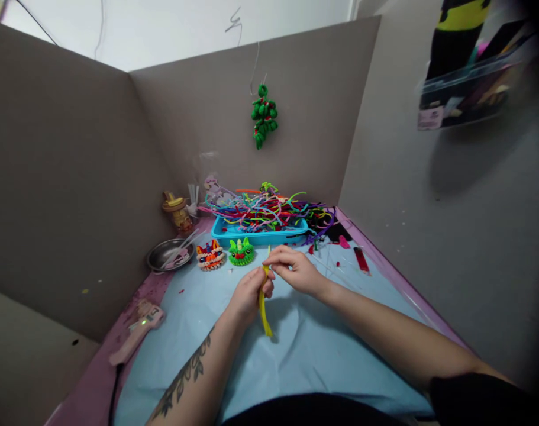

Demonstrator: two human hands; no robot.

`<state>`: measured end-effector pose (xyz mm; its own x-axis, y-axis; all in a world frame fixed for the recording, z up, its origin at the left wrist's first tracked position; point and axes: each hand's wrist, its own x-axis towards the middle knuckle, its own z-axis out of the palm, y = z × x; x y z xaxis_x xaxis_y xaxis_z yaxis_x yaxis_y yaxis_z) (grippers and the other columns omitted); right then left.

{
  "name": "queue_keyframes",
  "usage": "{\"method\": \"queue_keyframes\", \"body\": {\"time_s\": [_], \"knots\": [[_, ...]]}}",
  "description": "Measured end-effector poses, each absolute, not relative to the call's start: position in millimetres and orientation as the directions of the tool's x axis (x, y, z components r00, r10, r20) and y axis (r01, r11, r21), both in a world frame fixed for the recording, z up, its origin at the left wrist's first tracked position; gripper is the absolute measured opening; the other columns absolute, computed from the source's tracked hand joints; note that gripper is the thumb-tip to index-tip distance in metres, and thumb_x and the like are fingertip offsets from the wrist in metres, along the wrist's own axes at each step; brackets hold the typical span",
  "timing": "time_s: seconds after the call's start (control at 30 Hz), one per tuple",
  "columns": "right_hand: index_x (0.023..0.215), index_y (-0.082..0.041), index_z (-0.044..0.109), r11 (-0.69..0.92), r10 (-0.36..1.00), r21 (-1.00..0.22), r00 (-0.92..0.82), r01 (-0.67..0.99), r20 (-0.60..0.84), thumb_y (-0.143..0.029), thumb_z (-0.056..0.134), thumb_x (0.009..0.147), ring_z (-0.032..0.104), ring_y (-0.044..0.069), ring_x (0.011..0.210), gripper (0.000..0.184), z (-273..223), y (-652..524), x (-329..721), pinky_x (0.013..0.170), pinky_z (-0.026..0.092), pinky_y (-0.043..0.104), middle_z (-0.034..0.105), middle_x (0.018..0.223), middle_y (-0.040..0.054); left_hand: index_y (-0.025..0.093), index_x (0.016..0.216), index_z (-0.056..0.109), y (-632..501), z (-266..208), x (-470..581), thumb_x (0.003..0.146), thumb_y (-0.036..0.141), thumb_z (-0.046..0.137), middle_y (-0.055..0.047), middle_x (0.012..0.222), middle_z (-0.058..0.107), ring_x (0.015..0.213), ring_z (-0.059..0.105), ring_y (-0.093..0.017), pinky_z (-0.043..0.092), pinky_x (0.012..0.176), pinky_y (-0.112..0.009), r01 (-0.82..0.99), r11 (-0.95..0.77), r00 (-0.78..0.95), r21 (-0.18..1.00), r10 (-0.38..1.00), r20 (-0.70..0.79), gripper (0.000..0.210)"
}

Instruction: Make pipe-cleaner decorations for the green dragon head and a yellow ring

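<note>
Two hands (254, 291) on one yellow strip (263, 313), above the blue sheet (326, 349), w/ both grips closed.
Left hand is clamped round the strip's middle, lower end hanging free; right hand (296, 272) looks pinched on its upper part, near the tip. For good work, I think L should hold firm w/o crushing, and R should do small, even moves close to L's grip. One stem or several pcs, can't tell. Green figure (241, 253) is just beyond.
</note>
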<state>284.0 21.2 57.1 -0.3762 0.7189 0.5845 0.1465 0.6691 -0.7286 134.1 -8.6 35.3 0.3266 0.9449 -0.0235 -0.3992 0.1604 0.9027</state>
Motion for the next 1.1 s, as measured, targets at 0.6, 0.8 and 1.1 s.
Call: {"method": "queue_keyframes", "body": {"time_s": [0.6,0.8,1.1], "knots": [[0.066,-0.017,0.056,0.512,0.807,-0.84,-0.437,0.18,0.398,-0.021,0.053,0.078,0.052,0.014,0.069,0.013,62,21,284,0.064,0.04,0.026,0.054,0.068,0.0007,0.014,0.07,0.052,-9,32,134,0.077,0.055,0.05,0.004,0.048,0.039,0.046,0.033,-0.007,0.026,0.048,-0.021,-0.199,0.065,0.413,0.978,0.911,0.024,0.042],[0.077,-0.02,0.051,0.428,0.894,-0.903,-0.161,0.033,0.417,-0.034,0.051,0.081,0.039,0.01,0.049,0.014,65,38,300,0.048,0.031,0.023,0.042,0.056,-0.0048,0.017,0.115,0.046,-5,30,129,0.078,0.057,0.048,-0.007,0.088,0.059,0.071,0.057,-0.014,0.043,0.062,-0.026,-0.174,0.019,0.262,0.985,0.965,0.027,0.054],[0.077,-0.021,0.05,0.452,0.891,-0.884,0.121,-0.123,0.438,-0.041,0.057,0.076,0.036,0.009,0.045,0.021,64,58,314,0.044,0.027,0.022,0.042,0.054,-0.0054,0.017,0.083,0.064,-7,31,124,0.076,0.034,0.058,-0.013,0.115,0.055,0.109,0.05,-0.024,0.045,0.078,-0.031,0.223,-0.423,0.208,0.878,0.901,0.381,0.019]]}}
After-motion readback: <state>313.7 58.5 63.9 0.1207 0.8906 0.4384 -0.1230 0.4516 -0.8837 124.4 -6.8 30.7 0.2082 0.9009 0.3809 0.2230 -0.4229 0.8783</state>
